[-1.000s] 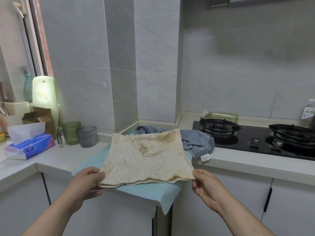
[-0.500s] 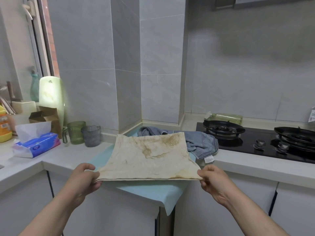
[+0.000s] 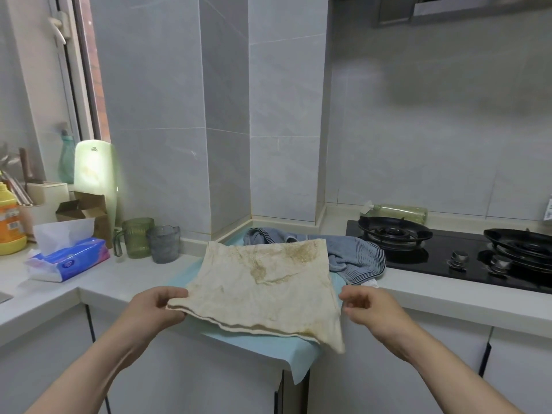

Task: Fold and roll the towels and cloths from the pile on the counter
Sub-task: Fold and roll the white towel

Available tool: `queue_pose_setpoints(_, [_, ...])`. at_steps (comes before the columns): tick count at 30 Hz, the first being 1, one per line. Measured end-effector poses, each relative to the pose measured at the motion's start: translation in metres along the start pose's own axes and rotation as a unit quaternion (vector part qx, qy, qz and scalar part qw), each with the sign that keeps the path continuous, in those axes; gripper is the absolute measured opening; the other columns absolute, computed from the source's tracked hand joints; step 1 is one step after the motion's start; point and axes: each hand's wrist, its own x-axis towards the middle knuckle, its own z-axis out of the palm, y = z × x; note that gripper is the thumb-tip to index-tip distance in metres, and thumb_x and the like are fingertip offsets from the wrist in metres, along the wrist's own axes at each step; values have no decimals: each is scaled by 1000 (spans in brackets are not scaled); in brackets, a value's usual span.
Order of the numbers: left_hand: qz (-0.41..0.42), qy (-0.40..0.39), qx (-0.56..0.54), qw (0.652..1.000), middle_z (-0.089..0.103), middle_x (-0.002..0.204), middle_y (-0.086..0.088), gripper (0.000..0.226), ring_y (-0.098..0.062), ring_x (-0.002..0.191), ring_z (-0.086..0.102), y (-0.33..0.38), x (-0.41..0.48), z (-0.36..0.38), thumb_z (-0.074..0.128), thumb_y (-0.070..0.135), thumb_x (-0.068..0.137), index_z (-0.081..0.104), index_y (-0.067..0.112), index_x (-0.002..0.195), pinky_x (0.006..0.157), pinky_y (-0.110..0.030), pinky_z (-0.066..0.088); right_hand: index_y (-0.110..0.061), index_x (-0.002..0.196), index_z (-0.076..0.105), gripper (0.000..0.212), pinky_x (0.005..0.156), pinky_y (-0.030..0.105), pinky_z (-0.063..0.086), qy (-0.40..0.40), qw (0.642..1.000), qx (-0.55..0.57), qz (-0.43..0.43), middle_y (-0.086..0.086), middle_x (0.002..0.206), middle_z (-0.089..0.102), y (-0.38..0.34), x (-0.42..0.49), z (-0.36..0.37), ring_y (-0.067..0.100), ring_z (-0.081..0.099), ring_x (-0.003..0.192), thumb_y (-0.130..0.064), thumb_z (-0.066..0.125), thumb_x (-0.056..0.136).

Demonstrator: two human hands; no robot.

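stained cream cloth, doubled, lies on the blue mat at the tabletop edge; fingers of the left hand pinch its near-left corner, whether the right hand grips the right edge cannot be told, that corner droops; judged light, limp: take both near corners.

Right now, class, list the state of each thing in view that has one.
stained cloth: folded double, right corner drooping
left hand: grips cloth's left corner
right hand: at cloth's right edge, hold unclear
blue striped towel: crumpled, unfolded
tissue pack: open, tissue sticking out
cardboard box: flaps open
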Motion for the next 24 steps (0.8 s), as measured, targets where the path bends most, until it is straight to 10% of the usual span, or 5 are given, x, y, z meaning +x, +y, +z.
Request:
queue_pose_setpoints(4, [-10, -1, -19, 1000, 68, 104, -18, 35, -29, 91, 63, -6, 5, -2, 65, -17, 76, 71, 9, 99, 85, -37, 51, -24, 95, 65, 44, 60, 26, 41, -1, 993, -118, 25, 3, 97, 61, 18, -6, 9, 19, 52, 76, 12, 45, 78])
queue_pose_setpoints(24, [-38, -6, -70, 997, 65, 107, -21, 27, -32, 94, 61, -12, 0, -4, 58, -19, 82, 66, -3, 102, 92, -43, 51, -7, 115, 56, 35, 62, 35, 57, -103, 933, 258, 226, 20, 88, 52, 35, -24, 23, 25, 57, 60, 13, 43, 89])
